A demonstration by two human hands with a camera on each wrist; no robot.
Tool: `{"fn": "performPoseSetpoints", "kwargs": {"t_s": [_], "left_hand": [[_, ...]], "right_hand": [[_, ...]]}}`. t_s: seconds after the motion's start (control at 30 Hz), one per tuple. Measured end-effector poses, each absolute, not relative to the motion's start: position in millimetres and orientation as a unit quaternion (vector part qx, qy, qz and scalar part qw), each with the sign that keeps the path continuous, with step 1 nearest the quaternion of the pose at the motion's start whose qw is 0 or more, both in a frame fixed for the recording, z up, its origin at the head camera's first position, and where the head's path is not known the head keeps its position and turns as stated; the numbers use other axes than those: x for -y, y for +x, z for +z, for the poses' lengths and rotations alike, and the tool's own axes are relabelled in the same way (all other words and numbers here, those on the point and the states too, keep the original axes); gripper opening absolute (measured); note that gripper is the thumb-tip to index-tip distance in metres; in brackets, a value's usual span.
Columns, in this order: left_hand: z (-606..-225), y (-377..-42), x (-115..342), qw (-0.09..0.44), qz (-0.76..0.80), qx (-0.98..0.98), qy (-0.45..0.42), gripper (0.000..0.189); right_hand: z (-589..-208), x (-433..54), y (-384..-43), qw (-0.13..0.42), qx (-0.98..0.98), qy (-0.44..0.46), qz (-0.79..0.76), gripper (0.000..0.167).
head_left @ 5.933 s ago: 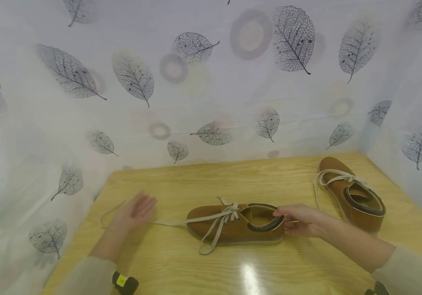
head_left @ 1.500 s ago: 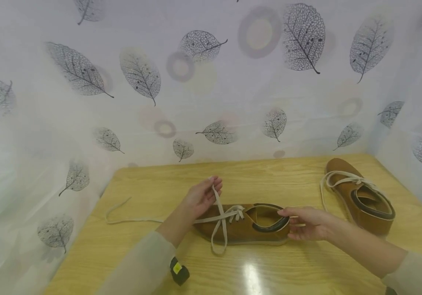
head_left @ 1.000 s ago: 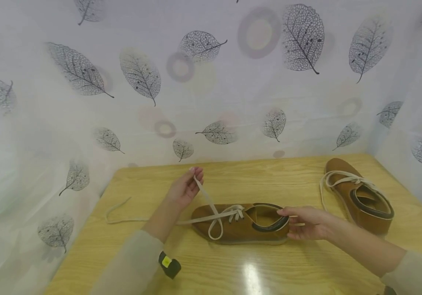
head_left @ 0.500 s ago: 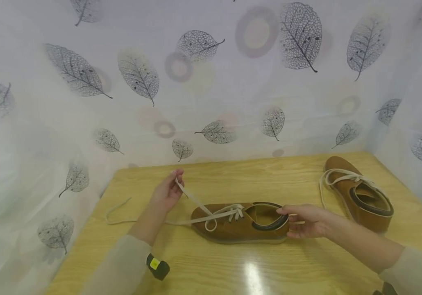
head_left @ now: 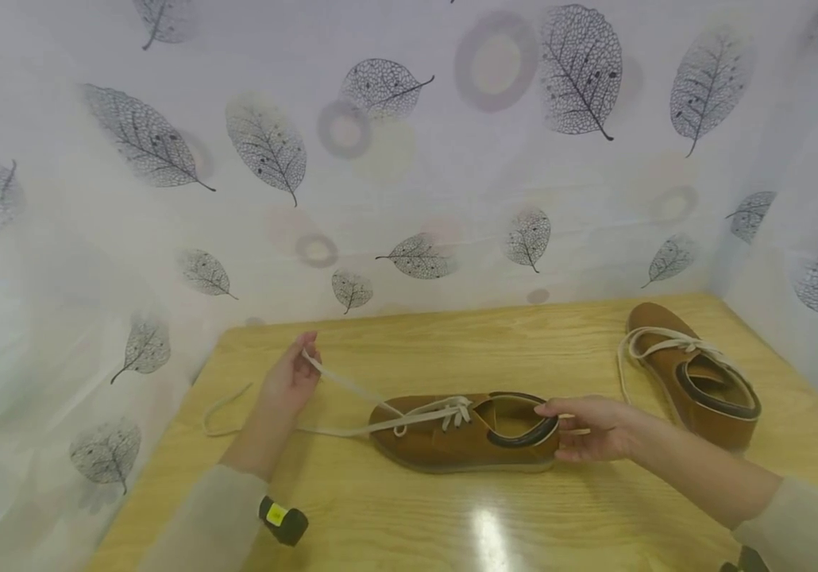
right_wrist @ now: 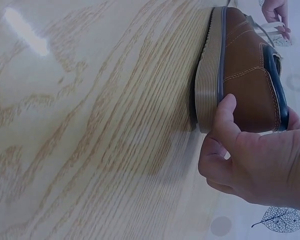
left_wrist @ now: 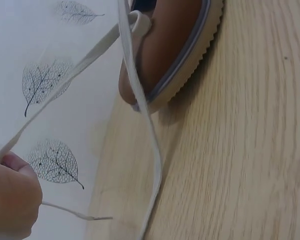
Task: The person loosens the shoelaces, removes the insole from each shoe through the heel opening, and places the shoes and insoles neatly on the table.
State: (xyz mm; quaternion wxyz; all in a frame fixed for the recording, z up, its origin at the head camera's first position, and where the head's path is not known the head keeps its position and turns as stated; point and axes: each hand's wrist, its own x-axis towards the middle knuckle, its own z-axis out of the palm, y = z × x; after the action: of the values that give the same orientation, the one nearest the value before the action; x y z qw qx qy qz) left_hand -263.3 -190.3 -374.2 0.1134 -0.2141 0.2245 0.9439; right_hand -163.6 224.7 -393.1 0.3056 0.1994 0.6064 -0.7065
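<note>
Left hand point(head_left: 293, 383) raised, pinching one flat cream shoelace point(head_left: 352, 386); lace slants down to near shoe's throat, small loop at its lower end. Right hand point(head_left: 595, 429) grips the heel, thumb at the padded collar, fingers against the back. Brown leather lace-up shoe point(head_left: 445, 454) sits sole-down on wood-grain bench point(head_left: 395, 516), between the hands, toe toward the left. Second lace end point(head_left: 341, 433) trails over toe, past left wrist. Matching shoe point(head_left: 655, 377), laced, stands beyond right hand. Leaf-print sheet point(head_left: 452, 187) behind.
</note>
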Motion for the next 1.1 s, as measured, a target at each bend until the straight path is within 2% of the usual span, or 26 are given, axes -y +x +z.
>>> {"fn": "performPoseSetpoints", "kwargs": {"t_s": [0.2,0.37,0.73,0.93,1.1], "left_hand": [[-371.9,-260.4,211.4,0.117,0.951,-0.188,-0.214,0.015],[-369.3,-258.8,232.0,0.101,0.96,-0.151,-0.211,0.016],[-381.4,-252.5,271.9,0.099,0.967,-0.099,-0.214,0.007],[-388.6,-248.7,293.7,0.075,0.958,-0.095,-0.258,0.004],[-391.3,-245.3,301.2,0.071,0.951,-0.098,-0.283,0.008]], "right_hand": [[-390.7,-223.8,-162.7,0.303,-0.602,0.203,-0.71,0.037],[-390.8,-223.8,-162.7,0.304,-0.603,0.202,-0.709,0.035],[-391.3,-224.1,-163.3,0.303,-0.608,0.203,-0.706,0.042],[-391.9,-224.3,-163.5,0.304,-0.608,0.203,-0.705,0.045],[-391.8,-223.8,-163.6,0.303,-0.606,0.205,-0.707,0.047]]}}
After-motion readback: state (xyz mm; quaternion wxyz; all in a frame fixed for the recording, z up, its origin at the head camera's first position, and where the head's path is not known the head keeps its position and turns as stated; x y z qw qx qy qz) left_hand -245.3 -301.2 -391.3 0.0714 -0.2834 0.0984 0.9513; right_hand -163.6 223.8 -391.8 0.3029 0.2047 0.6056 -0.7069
